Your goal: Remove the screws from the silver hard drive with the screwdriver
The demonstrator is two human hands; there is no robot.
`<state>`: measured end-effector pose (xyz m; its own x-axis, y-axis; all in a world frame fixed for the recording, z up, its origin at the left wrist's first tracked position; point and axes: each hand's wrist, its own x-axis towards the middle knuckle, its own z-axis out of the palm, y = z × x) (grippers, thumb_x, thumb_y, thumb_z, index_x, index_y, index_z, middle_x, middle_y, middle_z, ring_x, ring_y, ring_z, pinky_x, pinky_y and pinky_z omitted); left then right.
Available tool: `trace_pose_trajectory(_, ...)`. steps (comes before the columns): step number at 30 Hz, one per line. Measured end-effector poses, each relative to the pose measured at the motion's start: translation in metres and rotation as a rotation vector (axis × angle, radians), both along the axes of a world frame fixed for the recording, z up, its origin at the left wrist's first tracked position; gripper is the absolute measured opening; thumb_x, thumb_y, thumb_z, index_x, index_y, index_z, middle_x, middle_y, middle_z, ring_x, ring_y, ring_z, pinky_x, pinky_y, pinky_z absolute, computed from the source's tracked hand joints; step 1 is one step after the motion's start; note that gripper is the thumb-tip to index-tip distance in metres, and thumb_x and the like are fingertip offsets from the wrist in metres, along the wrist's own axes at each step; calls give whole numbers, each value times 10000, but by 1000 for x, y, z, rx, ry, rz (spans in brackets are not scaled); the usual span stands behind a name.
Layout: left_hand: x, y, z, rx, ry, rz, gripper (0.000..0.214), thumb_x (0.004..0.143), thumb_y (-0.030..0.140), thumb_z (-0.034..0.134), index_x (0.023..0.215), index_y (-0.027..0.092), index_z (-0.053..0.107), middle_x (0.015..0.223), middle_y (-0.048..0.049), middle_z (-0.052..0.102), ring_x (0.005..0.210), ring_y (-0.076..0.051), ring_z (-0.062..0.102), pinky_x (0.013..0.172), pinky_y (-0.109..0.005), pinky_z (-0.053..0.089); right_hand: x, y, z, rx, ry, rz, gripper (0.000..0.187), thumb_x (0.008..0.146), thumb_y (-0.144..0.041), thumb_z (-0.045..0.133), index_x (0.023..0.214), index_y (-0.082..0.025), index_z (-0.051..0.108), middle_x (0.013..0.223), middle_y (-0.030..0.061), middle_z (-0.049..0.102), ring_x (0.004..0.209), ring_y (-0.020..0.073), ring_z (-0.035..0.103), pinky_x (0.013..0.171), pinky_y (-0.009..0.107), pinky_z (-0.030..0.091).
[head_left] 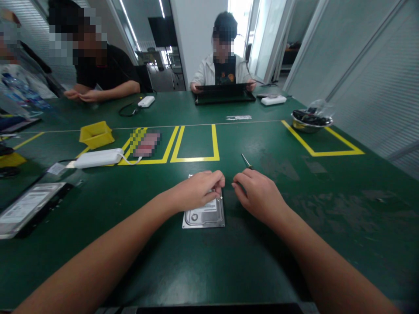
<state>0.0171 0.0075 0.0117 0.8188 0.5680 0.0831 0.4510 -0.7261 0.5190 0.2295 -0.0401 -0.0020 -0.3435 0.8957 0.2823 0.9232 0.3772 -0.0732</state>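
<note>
A silver hard drive (206,218) lies flat on the green table, a white label partly showing on its upper face. Over its far half is my left hand (203,189), fingers curled together; whatever they may hold is hidden, though a small bright glint shows by the fingertips. Just right of the drive rests my right hand (260,192), loosely bent, thumb apart from the fingers, with nothing visible between them. Beyond its knuckles a screwdriver (246,160) points away to the left; its handle is mostly hidden behind the hand, so contact is unclear.
Yellow tape (196,159) marks areas on the table. Left are a yellow bin (96,134), a white power bank (98,158) cabled to a blurred-out phone (149,145), and another drive (29,205). A metal bowl (309,126) stands right. Two people sit opposite, one holding a black panel (225,93).
</note>
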Motion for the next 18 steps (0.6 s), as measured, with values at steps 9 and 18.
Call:
trace_pose_trajectory(9,-11,-36,-7,277,78,125,231,988,236,467,1000,148,681,981,-84,685,970,-228,615,899,-385,494,17,9,-5,14,-114,-325,176,933,-266,548,1005,-122,618,992,161,595,889,296,591,662,341,396)
trace_pose_trajectory(18,-16,-42,-24,362,-5,151,285,1003,244,445,1021,162,718,989,-70,727,1014,-230,654,938,-414,525,24,18,-18,-47,-110,-400,175,894,-210,596,1051,-136,577,932,156,617,805,276,624,628,322,410)
